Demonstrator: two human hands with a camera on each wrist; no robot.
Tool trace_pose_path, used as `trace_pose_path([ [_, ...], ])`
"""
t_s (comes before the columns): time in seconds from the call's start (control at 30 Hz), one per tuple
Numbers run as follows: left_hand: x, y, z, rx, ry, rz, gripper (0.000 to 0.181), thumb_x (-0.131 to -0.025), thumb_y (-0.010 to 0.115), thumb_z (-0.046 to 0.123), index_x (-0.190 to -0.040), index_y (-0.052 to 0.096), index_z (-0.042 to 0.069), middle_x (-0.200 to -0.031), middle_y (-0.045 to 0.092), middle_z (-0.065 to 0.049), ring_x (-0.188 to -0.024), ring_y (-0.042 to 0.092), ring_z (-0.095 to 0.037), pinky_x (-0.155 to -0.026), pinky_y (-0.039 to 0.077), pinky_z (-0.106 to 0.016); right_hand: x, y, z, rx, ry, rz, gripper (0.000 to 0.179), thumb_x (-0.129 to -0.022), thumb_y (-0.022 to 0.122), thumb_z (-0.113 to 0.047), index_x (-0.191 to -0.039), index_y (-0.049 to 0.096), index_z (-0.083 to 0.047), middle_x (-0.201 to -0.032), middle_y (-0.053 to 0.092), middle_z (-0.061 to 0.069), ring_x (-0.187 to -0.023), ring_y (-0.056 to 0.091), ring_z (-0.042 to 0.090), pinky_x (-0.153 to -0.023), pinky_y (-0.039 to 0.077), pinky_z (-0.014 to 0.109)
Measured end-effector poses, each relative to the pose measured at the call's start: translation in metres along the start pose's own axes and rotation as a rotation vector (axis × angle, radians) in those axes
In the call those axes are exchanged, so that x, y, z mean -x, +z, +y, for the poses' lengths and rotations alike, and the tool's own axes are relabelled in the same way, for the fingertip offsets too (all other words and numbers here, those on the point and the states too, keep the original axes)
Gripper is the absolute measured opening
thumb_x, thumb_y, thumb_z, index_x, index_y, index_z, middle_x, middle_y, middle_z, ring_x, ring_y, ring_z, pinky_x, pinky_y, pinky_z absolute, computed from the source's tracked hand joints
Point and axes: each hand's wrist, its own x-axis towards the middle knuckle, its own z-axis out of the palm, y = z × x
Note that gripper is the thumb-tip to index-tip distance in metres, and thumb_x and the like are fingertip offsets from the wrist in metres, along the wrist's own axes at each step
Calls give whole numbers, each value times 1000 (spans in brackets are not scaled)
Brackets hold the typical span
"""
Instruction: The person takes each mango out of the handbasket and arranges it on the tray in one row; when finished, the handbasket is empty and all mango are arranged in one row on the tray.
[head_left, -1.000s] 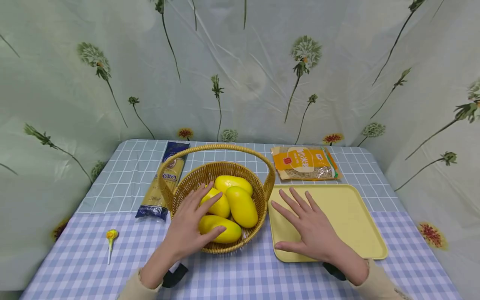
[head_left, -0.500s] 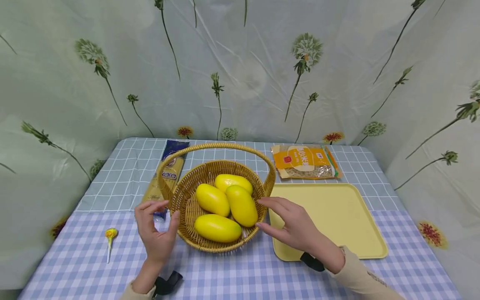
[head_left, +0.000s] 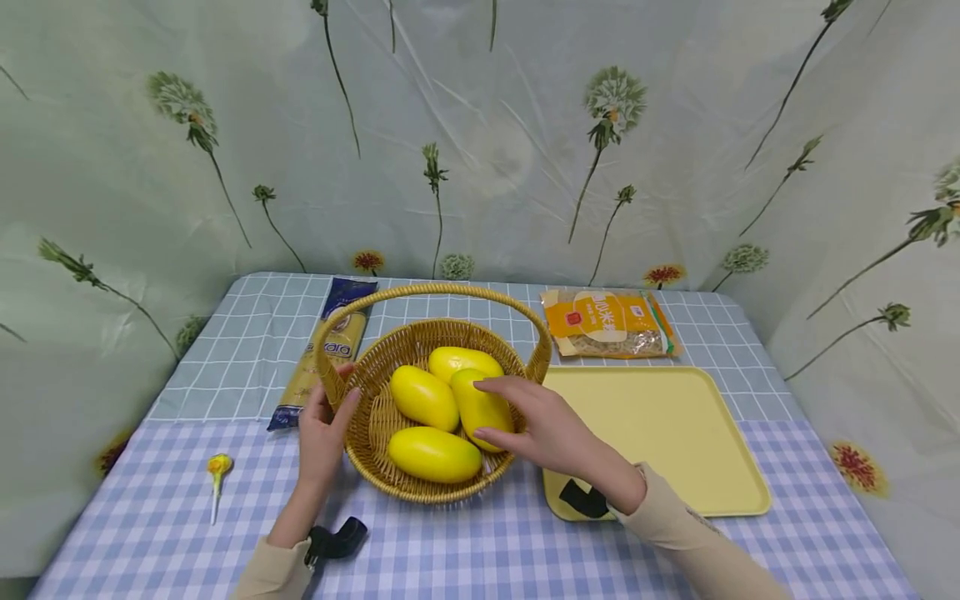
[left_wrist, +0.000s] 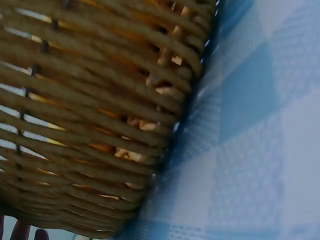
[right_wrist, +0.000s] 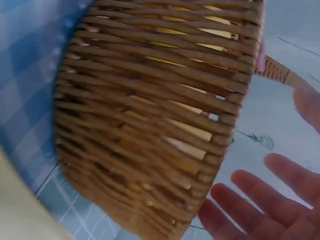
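A wicker basket point(head_left: 431, 493) with a tall arched handle holds several yellow mangoes point(head_left: 435, 455). At its left side my left hand point(head_left: 322, 442) grips the rim by the handle's foot, thumb along the inner edge and fingers on the outside. Past the woven wall, fingertips point(left_wrist: 21, 231) show at the lower left corner of the left wrist view. My right hand point(head_left: 553, 427) reaches over the right rim, its fingers and thumb spread apart above the rightmost mango point(head_left: 471, 410). In the right wrist view its fingers point(right_wrist: 257, 202) are extended and hold nothing.
A yellow tray point(head_left: 660, 442) lies right of the basket, under the right forearm. Behind it is an orange food packet point(head_left: 609, 323). A pasta bag point(head_left: 300, 387) lies beside the left hand, partly hidden by it. A lollipop point(head_left: 218, 475) lies at the left.
Both hands were spread flat over the basket and tray. The left has moved out to the basket's left side and taken hold there; the right has moved left over the mangoes.
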Motion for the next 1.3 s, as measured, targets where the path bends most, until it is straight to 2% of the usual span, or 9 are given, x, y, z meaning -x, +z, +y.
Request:
trace_pose_path([
  [0.1, -5, -2, -5, 48, 4, -29, 33, -92, 58, -3, -124, 52, -9, -123, 58, -15, -113, 52, -18, -89, 43, -20, -7, 1, -1, -8, 35, -69, 55, -86, 70, -39, -129, 56, -8, -124, 58, 5, -111, 54, 19, -91, 47, 35],
  [0.33, -12, -6, -12, 86, 34, -45, 24, -90, 59, -6, -111, 53, -13, -107, 65, 1, -108, 55, -16, -88, 43, -22, -22, 3, -4, -23, 182, -170, 63, -86, 69, -41, -138, 47, -11, -135, 49, 7, -118, 50, 20, -97, 42, 37],
  [0.53, -12, -6, -16, 130, 38, -45, 22, -89, 60, -8, -109, 52, -11, -106, 64, 1, -107, 55, -16, -90, 43, -23, -30, 5, -6, -37, 270, -231, 71, -86, 70, -39, -143, 39, -11, -140, 41, 12, -120, 46, 25, -96, 41, 41],
  [0.67, -12, -6, -17, 135, 43, -44, 22, -89, 60, -7, -109, 52, -11, -106, 64, 0, -107, 55, -17, -91, 43, -24, -34, 7, -6, -19, 312, -274, 70, -86, 70, -35, -143, 38, -9, -133, 44, 14, -110, 47, 24, -88, 43, 39],
  [0.93, -12, -5, -17, 141, 47, -42, 23, -89, 59, -9, -111, 53, -11, -108, 64, -1, -110, 54, -18, -93, 41, -24, -38, 15, -3, 3, 371, -323, 72, -86, 72, -26, -145, 34, -10, -107, 43, 12, -86, 42, 21, -67, 40, 33],
  [1.03, -12, -5, -17, 142, 40, -40, 24, -88, 58, -11, -111, 52, -12, -109, 64, -1, -111, 54, -18, -94, 41, -25, -39, 19, -2, 26, 388, -324, 75, -85, 73, -26, -146, 32, -11, -108, 42, 14, -82, 43, 20, -63, 40, 31],
  [1.23, -11, -6, -17, 124, 27, -50, 26, -90, 58, -8, -114, 50, -13, -110, 64, 0, -112, 53, -17, -94, 40, -24, -40, 25, -2, 30, 435, -332, 80, -83, 74, -33, -146, 31, -11, -108, 42, 17, -62, 47, 20, -51, 41, 29],
  [1.3, -11, -6, -17, 123, 33, -56, 26, -90, 58, -7, -115, 50, -13, -111, 63, -1, -112, 53, -17, -95, 40, -24, -40, 27, -2, 30, 446, -337, 81, -82, 75, -36, -146, 33, -10, -106, 42, 16, -60, 47, 20, -51, 41, 30],
])
